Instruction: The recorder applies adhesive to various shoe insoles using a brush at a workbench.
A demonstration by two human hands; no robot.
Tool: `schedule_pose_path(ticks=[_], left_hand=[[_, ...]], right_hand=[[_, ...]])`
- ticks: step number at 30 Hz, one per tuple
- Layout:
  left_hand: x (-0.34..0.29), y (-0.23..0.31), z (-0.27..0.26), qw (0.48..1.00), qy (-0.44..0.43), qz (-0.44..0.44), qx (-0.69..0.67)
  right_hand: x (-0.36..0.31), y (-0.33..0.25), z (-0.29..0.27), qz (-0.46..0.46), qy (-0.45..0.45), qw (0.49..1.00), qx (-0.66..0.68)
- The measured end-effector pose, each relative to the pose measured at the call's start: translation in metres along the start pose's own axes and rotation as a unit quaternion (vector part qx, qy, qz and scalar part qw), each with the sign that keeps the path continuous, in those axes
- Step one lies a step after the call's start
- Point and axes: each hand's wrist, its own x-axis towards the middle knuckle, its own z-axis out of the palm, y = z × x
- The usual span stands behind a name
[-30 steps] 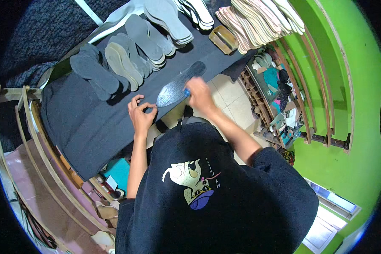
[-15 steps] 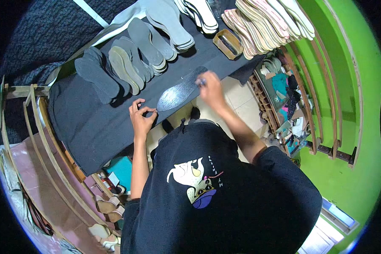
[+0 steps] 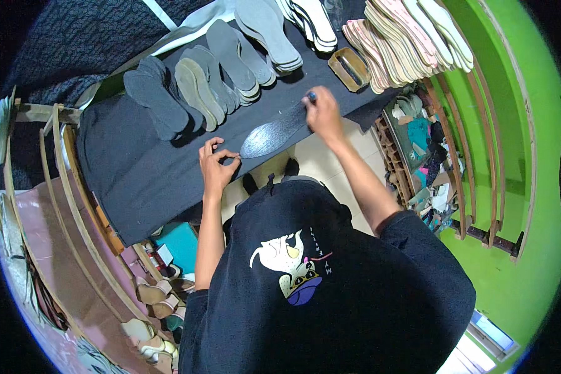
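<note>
One sole point(image 3: 266, 138), left hand point(image 3: 217, 167) pinching its left tip. Right hand point(image 3: 325, 116) (opposite end) grips a blue-ended tool point(image 3: 312, 96).

A table covered with dark cloth point(image 3: 137, 193) lies beneath both hands. A shiny black sole piece point(image 3: 268, 138) rests on it, spanning from the left hand point(image 3: 218, 167) to the right hand point(image 3: 324, 118). Beyond the left hand and to its left sit charcoal soles point(image 3: 159, 100), then olive soles point(image 3: 195, 90); pale grey soles point(image 3: 267, 37) are farther off, between the hands. Beyond the right hand are white soles point(image 3: 315, 26), an amber box point(image 3: 339, 61) and, rightmost, cream-pink soles point(image 3: 399, 50).
</note>
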Motion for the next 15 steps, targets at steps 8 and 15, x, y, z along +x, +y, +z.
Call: schedule_pose_path(ticks=[8, 15], left_hand=[[-0.001, -0.001, 0.0, 1.0, -0.008, -0.012, -0.006], [0.0, -0.003, 0.001, 1.0, -0.005, 0.001, -0.016]], right_hand=[[-0.062, -0.096, 0.055, 0.015, -0.168, 0.975, 0.146], [-0.003, -0.015, 0.01, 0.074, 0.033, 0.996, 0.024]])
